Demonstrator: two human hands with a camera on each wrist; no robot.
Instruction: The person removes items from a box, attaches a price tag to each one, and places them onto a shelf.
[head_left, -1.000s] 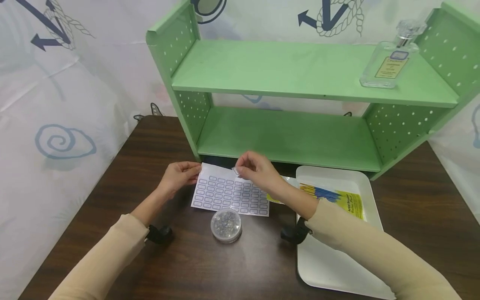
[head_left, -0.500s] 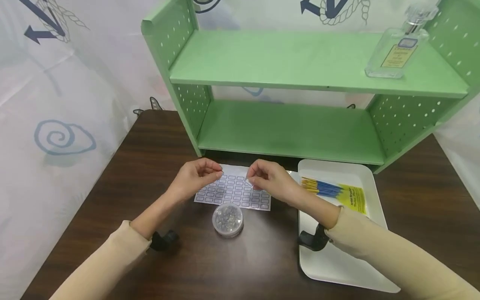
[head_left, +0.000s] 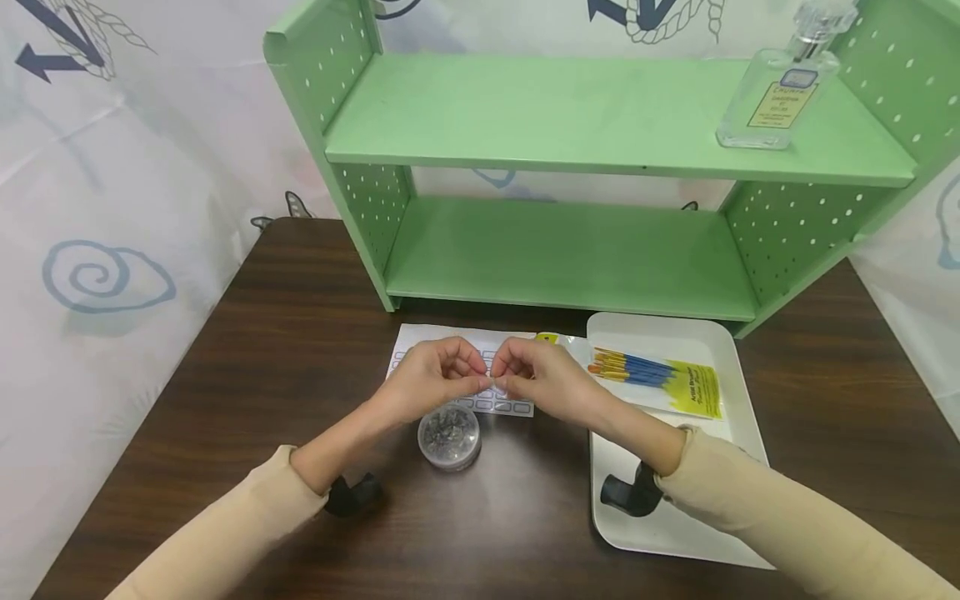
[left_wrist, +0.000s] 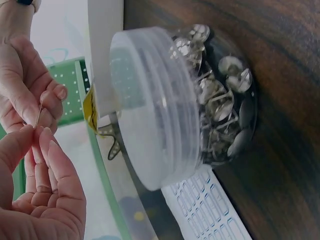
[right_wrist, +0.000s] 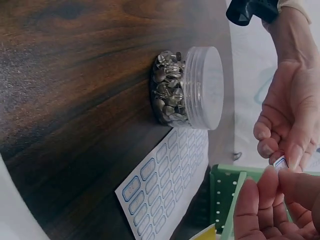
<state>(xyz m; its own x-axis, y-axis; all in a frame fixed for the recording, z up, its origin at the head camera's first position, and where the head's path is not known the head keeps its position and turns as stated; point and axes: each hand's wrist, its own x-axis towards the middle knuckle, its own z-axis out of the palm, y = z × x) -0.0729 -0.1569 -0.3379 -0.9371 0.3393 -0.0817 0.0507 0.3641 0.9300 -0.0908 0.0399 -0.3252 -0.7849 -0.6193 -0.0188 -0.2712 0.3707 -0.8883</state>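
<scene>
Head view: the round lidded jar (head_left: 448, 437) stands on the dark worktop (head_left: 285, 275), and just beyond it lies a white sticker sheet (head_left: 517, 407), partly hidden by the hands. The left hand (head_left: 423, 379) is beyond the jar, the right hand (head_left: 547, 379) beyond it and to its right; their fingertips meet at one small label (right_wrist: 280, 163), held above the sheet, beyond and a little to the right of the jar. To the jar's right is a white tray (head_left: 675, 332) with a brush pack (head_left: 660, 379) lying on it. Well beyond the jar stands a green shelf unit (head_left: 570, 250), with a glass bottle (head_left: 772, 104) on its upper shelf, far to the jar's right.

Left wrist view: the jar, its lid on, holds shiny metal pieces (left_wrist: 220, 100). Past the jar, each grip is closed to a narrow pinch, thumb against finger, with the label nearly edge-on between them.

Right wrist view: the label's blue border shows beyond the jar, pinched by both hands; the sheet lies close beside the jar, and I cannot tell whether they touch
</scene>
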